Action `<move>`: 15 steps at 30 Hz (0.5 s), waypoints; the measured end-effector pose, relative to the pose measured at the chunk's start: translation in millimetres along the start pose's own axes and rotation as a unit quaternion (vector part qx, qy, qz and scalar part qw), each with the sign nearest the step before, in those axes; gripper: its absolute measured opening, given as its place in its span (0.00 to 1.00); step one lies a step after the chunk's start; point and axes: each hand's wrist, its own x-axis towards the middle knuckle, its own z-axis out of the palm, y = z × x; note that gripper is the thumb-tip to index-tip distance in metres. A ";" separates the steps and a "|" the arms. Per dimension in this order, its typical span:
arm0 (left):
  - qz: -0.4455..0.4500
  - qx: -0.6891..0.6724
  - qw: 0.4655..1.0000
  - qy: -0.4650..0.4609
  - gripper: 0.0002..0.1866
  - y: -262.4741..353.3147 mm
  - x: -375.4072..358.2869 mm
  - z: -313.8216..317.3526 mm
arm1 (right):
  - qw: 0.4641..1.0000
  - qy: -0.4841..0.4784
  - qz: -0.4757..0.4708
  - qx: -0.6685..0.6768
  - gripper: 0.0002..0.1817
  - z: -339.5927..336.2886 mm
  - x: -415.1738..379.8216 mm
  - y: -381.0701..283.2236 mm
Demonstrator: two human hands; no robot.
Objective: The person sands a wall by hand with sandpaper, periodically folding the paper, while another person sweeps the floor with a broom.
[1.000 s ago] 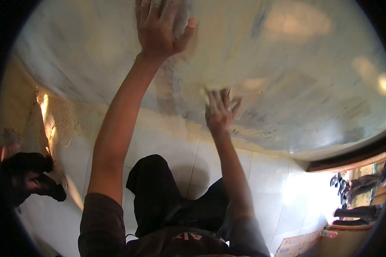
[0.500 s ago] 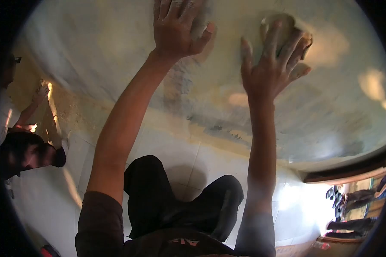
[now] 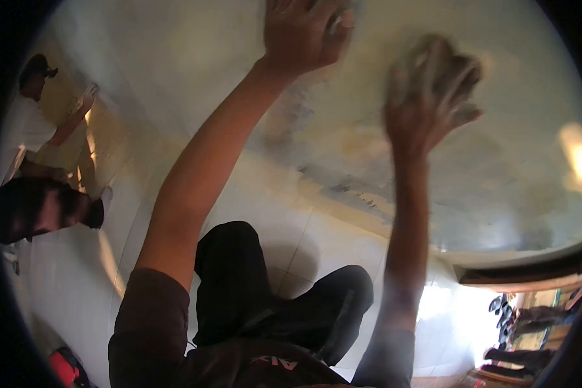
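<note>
My right hand (image 3: 427,107), blurred by motion, is up against the patchy wall (image 3: 239,39). Its whitish, dusty fingers are spread over a dark brown folded piece of sandpaper (image 3: 462,70), pressing it to the surface. My left hand (image 3: 304,32) rests on the wall further up and to the left. Its fingertips are cut off by the top of the view, and its thumb side shows a pale smear of dust. I make out nothing held under the left palm. Grey and yellowish patches mark the wall between and below the hands.
At the left a co-worker (image 3: 35,123) in a white top and dark cap reaches a hand to the wall. Pale floor tiles (image 3: 291,223) lie under my bent legs. A red and black object (image 3: 64,368) is at the lower left. Other people's legs (image 3: 530,320) show at the right.
Both hands have shifted a little to the right in view. The left thumb now lies closer to its hand. The co-worker's raised hand is higher on the wall.
</note>
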 end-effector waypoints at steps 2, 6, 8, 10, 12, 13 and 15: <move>-0.008 -0.004 1.000 -0.006 0.28 2.1 1.4 -2.5 | 0.995 0.089 -0.021 -0.039 0.35 -13.7 53.9 4.8; -0.029 -0.002 0.999 -0.033 0.28 5.1 3.8 -10.5 | 0.911 0.329 -0.005 -0.248 0.32 20.9 135.3 26.9; -0.021 -0.001 1.000 -0.018 0.28 1.7 4.0 -8.7 | 0.934 0.284 -0.037 -0.212 0.33 5.1 129.5 18.1; -0.012 -0.002 1.000 0.003 0.28 0.7 3.5 -7.1 | 0.975 0.145 -0.080 -0.150 0.34 -17.4 85.5 3.0; -0.021 0.001 1.000 -0.009 0.27 3.8 5.4 -12.1 | 0.992 0.082 -0.074 -0.067 0.31 -20.7 48.3 -6.6; -0.024 0.001 1.000 -0.016 0.27 5.8 7.0 -14.4 | 0.996 0.046 -0.074 -0.008 0.33 -21.8 28.0 -5.4; -0.026 0.005 1.000 -0.016 0.27 6.9 8.2 -11.0 | 0.997 -0.007 -0.064 0.052 0.34 -17.5 -8.2 -3.8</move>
